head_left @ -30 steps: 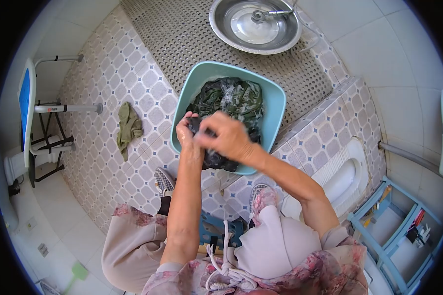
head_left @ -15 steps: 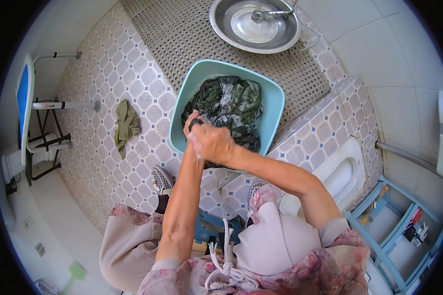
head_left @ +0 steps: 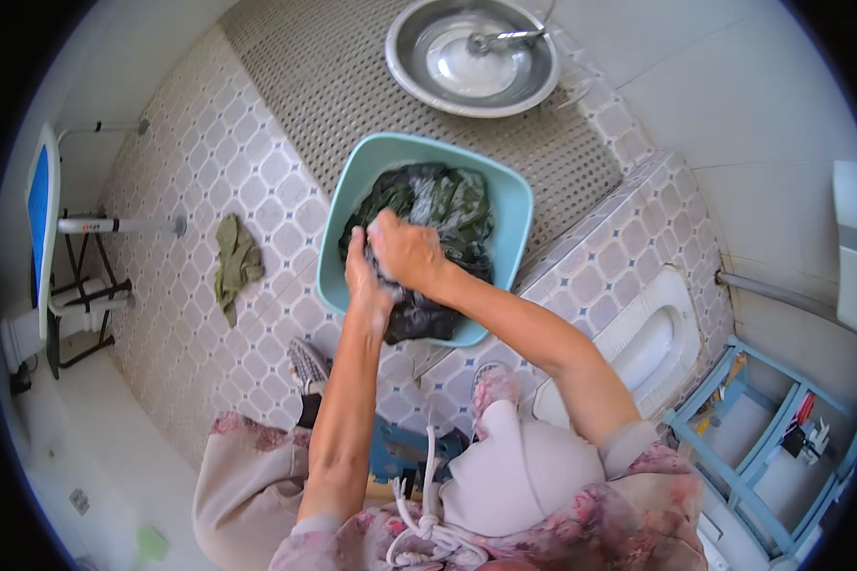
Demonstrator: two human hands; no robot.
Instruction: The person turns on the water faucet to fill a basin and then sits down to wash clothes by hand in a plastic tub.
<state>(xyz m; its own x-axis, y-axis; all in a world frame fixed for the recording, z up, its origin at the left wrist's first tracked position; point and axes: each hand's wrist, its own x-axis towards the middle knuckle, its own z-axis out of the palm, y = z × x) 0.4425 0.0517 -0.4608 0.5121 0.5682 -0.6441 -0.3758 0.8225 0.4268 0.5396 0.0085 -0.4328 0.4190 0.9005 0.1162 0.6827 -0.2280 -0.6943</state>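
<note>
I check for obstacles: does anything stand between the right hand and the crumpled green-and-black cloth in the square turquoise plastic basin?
Nothing visible does: the right hand is on the cloth in the basin, beside the left hand.

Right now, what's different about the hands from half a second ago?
The right hand has slid forward, away from the body, so it covers less of the left hand. Nothing was visibly let go: dark wet fabric is still bunched between them. The turquoise tub, the olive-green cloth on the floor and the steel basin stayed put.
</note>
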